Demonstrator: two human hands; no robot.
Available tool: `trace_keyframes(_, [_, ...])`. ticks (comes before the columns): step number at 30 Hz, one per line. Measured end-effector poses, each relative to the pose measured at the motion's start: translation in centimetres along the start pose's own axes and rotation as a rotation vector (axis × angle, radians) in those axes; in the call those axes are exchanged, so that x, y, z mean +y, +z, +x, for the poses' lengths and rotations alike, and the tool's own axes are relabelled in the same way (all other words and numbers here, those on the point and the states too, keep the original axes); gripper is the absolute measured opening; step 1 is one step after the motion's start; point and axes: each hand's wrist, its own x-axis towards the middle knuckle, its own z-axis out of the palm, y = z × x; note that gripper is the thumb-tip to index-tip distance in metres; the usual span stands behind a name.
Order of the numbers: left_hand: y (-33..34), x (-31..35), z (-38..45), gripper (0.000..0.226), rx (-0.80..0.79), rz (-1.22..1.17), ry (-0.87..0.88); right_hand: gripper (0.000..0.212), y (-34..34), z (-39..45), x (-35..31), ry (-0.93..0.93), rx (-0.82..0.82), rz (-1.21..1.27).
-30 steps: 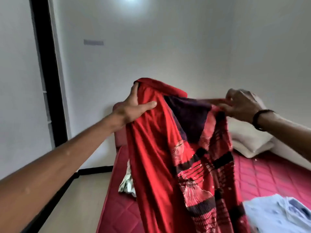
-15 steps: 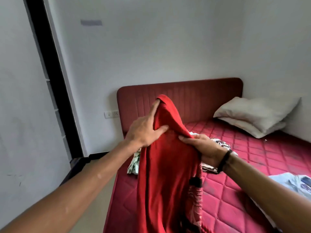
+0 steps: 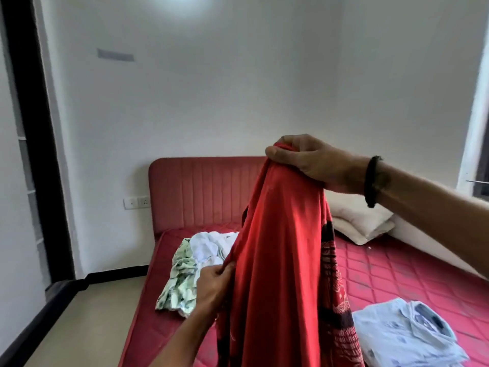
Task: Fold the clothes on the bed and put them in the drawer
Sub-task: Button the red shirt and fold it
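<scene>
I see the right hand [image 3: 309, 161] pinching the red garment [image 3: 277, 260] bunched at its top, held up over the bed [image 3: 397, 271]. Left hand [image 3: 215, 284] grips its left edge lower down.

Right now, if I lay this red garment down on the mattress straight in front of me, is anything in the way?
Partly. The red garment hangs from the right hand, the left hand pinching its edge. A crumpled floral and white clothes pile lies on the red mattress at left; a folded light blue shirt sits at right. What lies directly behind the garment is hidden.
</scene>
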Motion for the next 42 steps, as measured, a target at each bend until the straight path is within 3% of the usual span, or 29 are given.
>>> trace_keyframes(4, [-0.1,2.6,1.8,0.054,0.188,0.030,0.080,0.021,-3.6,-1.1,-0.5,0.009,-0.005,-0.269])
trace_keyframes(7, [-4.6,7.0,3.8,0.055,0.345,0.095,0.192,0.023,-7.8,-3.2,0.2,0.052,-0.059,-0.321])
trace_keyframes(10, [-10.2,12.2,5.0,0.030,0.370,0.302,0.477,0.028,-11.3,-5.5,2.3,0.162,-0.126,-0.496])
trace_keyframes(13, [-13.9,18.2,4.9,0.040,0.317,0.625,0.842,0.029,-13.0,-6.4,4.0,0.190,-0.053,-0.687])
trace_keyframes(15, [-15.4,21.8,5.1,0.051,0.204,0.704,0.913,0.030,-13.8,-6.4,4.3,0.155,0.109,-0.694])
trace_keyframes(19, [-17.1,25.5,5.7,0.064,-0.020,0.701,0.850,0.016,-14.9,-5.1,6.1,0.214,0.385,-0.617])
trace_keyframes(22, [-16.1,23.1,8.5,0.050,-0.072,1.281,0.783,0.010,-12.8,-3.0,10.1,0.413,0.419,-0.736])
trace_keyframes(24, [-14.9,20.1,10.9,0.022,0.032,1.437,0.724,0.013,-10.4,-0.7,13.2,0.549,0.396,-0.676])
trace_keyframes(26, [-14.0,18.1,13.1,0.028,0.170,1.296,0.627,0.017,-8.6,2.1,15.7,0.616,0.444,-0.505])
trace_keyframes(28, [-13.8,18.1,15.2,0.031,0.320,1.096,0.564,0.033,-8.1,4.6,16.4,0.571,0.589,-0.368])
trace_keyframes(30, [-13.9,19.5,16.4,0.034,0.455,0.917,0.550,0.046,-8.4,6.0,15.8,0.472,0.785,-0.445])
trace_keyframes(33, [-14.7,20.7,15.2,0.038,0.582,0.770,0.654,0.050,-8.1,4.6,14.3,0.239,1.034,-0.588])
trace_keyframes(35, [-15.4,19.8,12.8,0.040,0.616,0.729,0.731,0.052,-7.3,2.0,14.7,0.127,1.033,-0.599])
trace_keyframes(38, [-16.0,13.4,7.9,0.040,0.554,0.721,0.752,0.054,-4.9,-4.3,18.2,0.040,0.871,-0.697])
trace_keyframes(42, [-16.1,-1.9,0.2,0.050,0.293,0.826,0.552,0.060,1.4,-14.9,27.2,0.082,0.483,-0.851])
